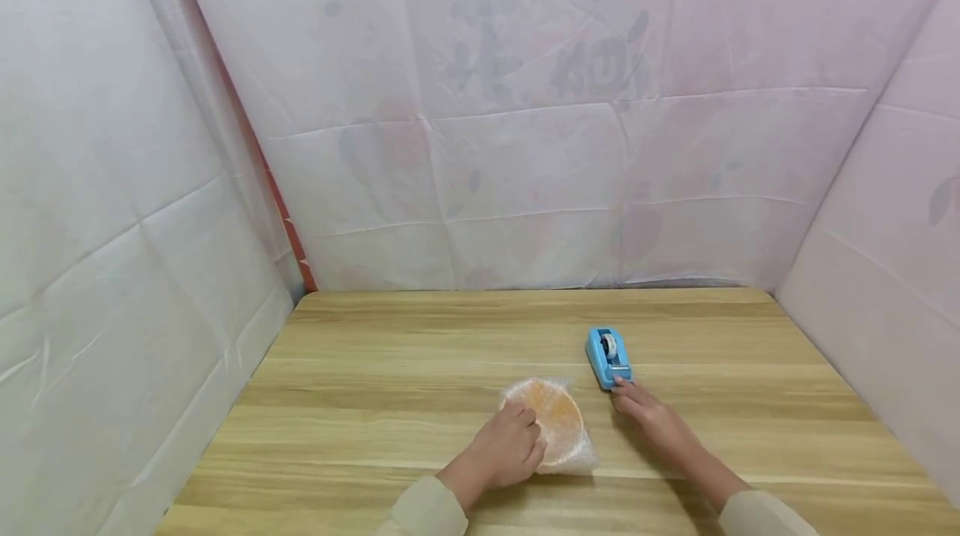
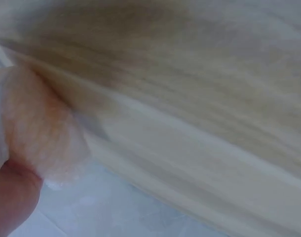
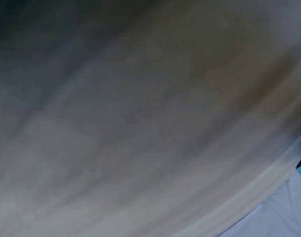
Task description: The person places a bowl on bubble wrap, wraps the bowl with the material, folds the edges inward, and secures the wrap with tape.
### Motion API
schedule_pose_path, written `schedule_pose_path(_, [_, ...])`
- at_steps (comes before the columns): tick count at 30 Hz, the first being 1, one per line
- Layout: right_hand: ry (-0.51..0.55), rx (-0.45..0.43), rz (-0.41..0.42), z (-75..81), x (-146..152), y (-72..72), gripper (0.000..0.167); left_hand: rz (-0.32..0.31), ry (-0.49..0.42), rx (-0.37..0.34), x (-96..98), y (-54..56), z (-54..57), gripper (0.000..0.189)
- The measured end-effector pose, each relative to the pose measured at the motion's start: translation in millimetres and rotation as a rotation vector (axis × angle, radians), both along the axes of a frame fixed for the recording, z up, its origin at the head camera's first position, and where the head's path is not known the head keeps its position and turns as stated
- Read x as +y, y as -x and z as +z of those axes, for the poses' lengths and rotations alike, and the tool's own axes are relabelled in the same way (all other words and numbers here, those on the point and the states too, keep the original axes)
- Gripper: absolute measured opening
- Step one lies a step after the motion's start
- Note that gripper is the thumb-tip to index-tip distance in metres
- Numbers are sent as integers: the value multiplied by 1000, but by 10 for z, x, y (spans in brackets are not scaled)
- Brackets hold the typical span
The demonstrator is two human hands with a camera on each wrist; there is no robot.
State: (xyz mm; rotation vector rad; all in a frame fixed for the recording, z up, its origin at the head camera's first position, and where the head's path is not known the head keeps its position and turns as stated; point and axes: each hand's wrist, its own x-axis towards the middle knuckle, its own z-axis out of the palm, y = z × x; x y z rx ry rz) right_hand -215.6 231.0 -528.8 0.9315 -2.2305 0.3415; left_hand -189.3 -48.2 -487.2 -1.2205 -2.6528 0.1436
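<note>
A flat round orange thing in clear bubble wrap [image 1: 557,423] lies near the front of the wooden table. My left hand [image 1: 506,446] holds it by its left side, with the fingers curled over the wrap. In the left wrist view, the thumb [image 2: 15,197] presses against the bubble wrap [image 2: 47,128]. To the right and farther back is a light blue tape dispenser [image 1: 597,357] with a roll of tape in it. My right hand [image 1: 656,426] grips its near end by the cutter. Whether the fingers pinch any tape there is too small to see.
The wood-grain tabletop [image 1: 390,353] has rounded far corners. Pale printed sheets [image 1: 517,169] hang behind it and along both sides, close to its edges. A narrow red strip [image 1: 288,227] shows at the back left corner.
</note>
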Motion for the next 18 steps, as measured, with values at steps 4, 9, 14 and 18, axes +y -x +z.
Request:
schedule_pose_path(4, [4,36,1,-10,-6,9,33,13,0,-21,33,38,56,32])
schedule_pose_path(9, [26,0,11,13,-27,15,20,15,-1,-54,56,62,109,26])
schedule_pose_path(14, [33,-12,7,20,-46,12,19,-2,-30,-42,64,48,150,24])
schedule_pose_path(18, [42,-8,0,8,-57,-1,17,-42,-103,-23,91,68,169,21])
